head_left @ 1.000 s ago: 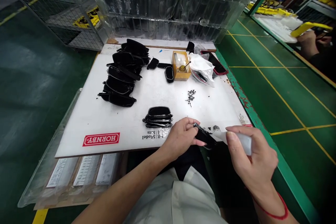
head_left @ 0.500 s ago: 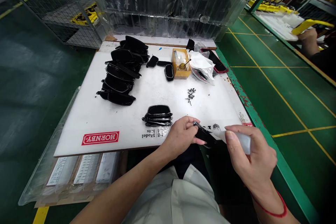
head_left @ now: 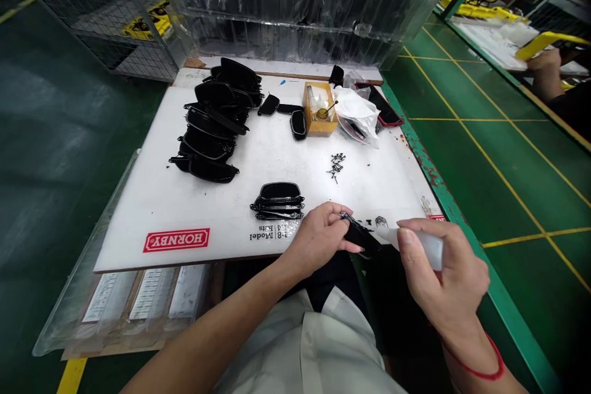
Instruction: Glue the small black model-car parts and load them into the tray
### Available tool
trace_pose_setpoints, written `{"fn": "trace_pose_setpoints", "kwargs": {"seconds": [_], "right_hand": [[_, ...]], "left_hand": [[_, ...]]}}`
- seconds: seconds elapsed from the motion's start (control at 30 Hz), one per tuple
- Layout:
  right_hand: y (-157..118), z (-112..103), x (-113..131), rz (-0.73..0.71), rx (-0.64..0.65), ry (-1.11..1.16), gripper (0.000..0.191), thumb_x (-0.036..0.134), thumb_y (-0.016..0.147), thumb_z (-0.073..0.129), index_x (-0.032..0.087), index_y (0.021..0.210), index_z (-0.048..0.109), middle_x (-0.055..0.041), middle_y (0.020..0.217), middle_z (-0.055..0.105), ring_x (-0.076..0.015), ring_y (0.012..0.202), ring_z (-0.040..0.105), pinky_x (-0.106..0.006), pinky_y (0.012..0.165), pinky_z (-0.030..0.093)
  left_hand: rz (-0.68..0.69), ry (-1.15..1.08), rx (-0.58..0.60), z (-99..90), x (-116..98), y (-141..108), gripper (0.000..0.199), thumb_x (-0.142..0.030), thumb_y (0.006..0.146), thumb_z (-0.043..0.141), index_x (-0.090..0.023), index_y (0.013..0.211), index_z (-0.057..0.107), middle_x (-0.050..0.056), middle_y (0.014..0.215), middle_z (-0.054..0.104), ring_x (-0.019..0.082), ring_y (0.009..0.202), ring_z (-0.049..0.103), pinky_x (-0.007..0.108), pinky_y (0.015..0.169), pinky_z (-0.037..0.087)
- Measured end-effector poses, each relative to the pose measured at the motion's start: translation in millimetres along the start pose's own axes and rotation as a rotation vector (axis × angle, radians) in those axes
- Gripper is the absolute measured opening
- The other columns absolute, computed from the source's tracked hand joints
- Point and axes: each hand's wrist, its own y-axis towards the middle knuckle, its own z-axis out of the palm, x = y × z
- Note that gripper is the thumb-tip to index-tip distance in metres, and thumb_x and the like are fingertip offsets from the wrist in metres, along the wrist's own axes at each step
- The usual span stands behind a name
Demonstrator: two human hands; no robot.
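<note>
Head view: from your own head, facing forward and steeply down.
Nearest: your pale shirt [head_left: 295,351], along the bottom.
Close below: your left hand [head_left: 320,233] and right hand [head_left: 446,268], near the white board [head_left: 392,188]'s front edge.
Farther: clear plastic sheeting [head_left: 286,6], across the top.

View dipped slightly, tabletop [head_left: 231,206] and yellow cars [head_left: 146,24] higher in frame

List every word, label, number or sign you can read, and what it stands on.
"HORNBY": upside down, on the red label on the white tabletop.
"Model" and "Kits": upside down, black print on the same tabletop; figures beside them too small to be sure of.
Unreadable: the small black emblem, the red patch at right, and print on the white sheets below.
</note>
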Motion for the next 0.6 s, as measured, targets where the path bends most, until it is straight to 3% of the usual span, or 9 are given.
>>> {"fn": "trace_pose_setpoints", "kwargs": {"seconds": [0.27, 0.5, 0.6], "right_hand": [[-0.7, -3.0, -1.0, 0.005, -0.003, -0.004, 0.006, 0.025, 0.086, 0.057, 0.019, 0.088, 0.059, -0.0011, 0.073, 0.064, -0.0079, 0.043, 0.045, -0.024, 0.04, 0.031], [0.1, -10.9, -5.6, 0.258, -0.11, 0.009, 0.017, 0.034, 0.087, 0.056, 0.018, 0.086, 0.063, -0.0031, 0.077, 0.063, -0.0104, 0.052, 0.045, -0.026, 0.048, 0.031], [-1.0, -12.7, -8.1, 0.312, -0.097, 0.01, 0.019, 0.036, 0.086, 0.056, 0.018, 0.086, 0.064, -0.0032, 0.077, 0.064, -0.0109, 0.052, 0.044, -0.026, 0.048, 0.031]], "left_hand": [[-0.012, 0.005, 0.009, -0.3, 1.7, 1.0, 0.019, -0.021, 0.084, 0.045, -0.02, 0.098, 0.058, -0.005, 0.065, 0.042, 0.019, 0.067, 0.069, 0.036, 0.077, 0.055], [-0.05, -0.004, 0.007, 0.5, -4.4, 0.0, 0.017, -0.022, 0.085, 0.045, -0.018, 0.098, 0.056, -0.008, 0.06, 0.034, 0.019, 0.066, 0.069, 0.036, 0.079, 0.054], [-0.066, -0.002, -0.007, 1.5, -7.1, -0.6, 0.016, -0.021, 0.085, 0.046, -0.018, 0.098, 0.056, -0.008, 0.058, 0.033, 0.018, 0.065, 0.069, 0.036, 0.079, 0.054]]}}
